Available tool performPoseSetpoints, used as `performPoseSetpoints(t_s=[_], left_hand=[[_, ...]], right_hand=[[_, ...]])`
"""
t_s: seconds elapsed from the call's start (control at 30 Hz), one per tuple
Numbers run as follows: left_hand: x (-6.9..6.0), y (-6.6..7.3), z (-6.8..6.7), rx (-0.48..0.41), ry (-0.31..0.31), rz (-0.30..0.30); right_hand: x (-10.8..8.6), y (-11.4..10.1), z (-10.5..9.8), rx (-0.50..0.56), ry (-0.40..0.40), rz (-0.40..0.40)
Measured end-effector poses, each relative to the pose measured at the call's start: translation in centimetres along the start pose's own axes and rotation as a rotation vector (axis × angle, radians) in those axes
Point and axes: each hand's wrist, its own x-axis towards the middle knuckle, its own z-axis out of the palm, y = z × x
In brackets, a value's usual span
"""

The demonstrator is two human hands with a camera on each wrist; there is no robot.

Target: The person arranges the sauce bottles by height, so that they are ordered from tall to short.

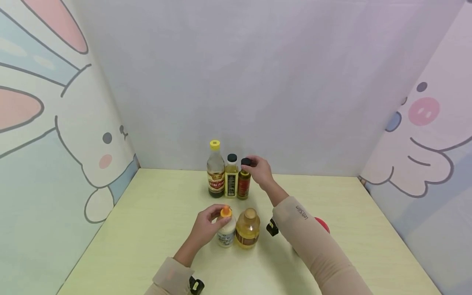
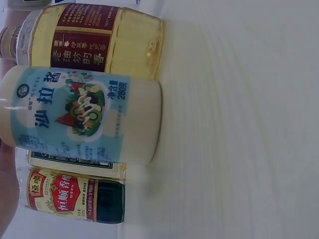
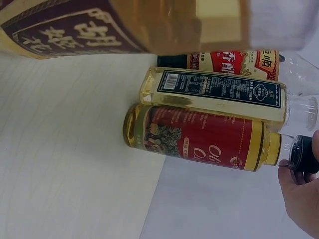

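Note:
My left hand (image 1: 207,225) grips the top of a white salad dressing bottle (image 1: 225,237) with an orange nozzle; its blue label faces the left wrist view. Touching or close beside it is a squat cooking oil bottle (image 1: 248,234) with a brown label. Behind them, the right hand (image 1: 262,174) pinches the black cap of a red-labelled olive oil bottle (image 3: 209,139), which stands upright at the right end of a row. To its left come a slim bottle of pale liquid (image 1: 231,180) and a yellow-capped vinegar bottle (image 1: 216,176).
Something with a red rim (image 1: 323,224) shows partly behind the right sleeve (image 1: 309,237), which hides most of it. The pale yellow table (image 1: 158,205) meets a plain back wall (image 1: 243,82). Side walls with cartoon animals stand at left and right.

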Motion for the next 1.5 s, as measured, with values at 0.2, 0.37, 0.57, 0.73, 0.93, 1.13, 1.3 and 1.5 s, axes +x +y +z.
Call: performPoseSetpoints(t_s=[0.2,0.37,0.57,0.73,0.93,1.13,1.3,1.5], left_hand=[[-0.5,2.6,-0.1,0.005,-0.019,0.033],[-0.6,3.1,-0.1,-0.003,-0.012,0.021],[-0.5,3.0,-0.1,0.0,-0.003,0.007],[-0.2,1.4,0.0,0.007,-0.001,0.007],[0.2,-0.8,0.0,-0.006,0.011,-0.004],[0.2,-1.0,0.0,-0.012,0.008,0.025],[0.1,-0.9,0.0,-0.009,0.006,0.021],[0.1,-0.4,0.0,0.001,0.003,0.022]], right_hand=[[-0.1,-0.1,0.0,-0.032,0.019,0.004],[-0.2,-0.2,0.0,-0.053,0.033,0.014],[-0.2,-0.3,0.1,-0.052,0.034,0.018],[-0.2,-0.3,0.1,-0.037,0.034,0.017],[-0.5,-0.5,0.0,-0.024,0.024,0.005],[-0.8,-0.7,-0.3,-0.038,0.01,0.004],[-1.4,-1.2,-1.1,-0.044,0.005,0.014],[-2.1,-1.6,-2.4,-0.038,-0.028,0.015]])
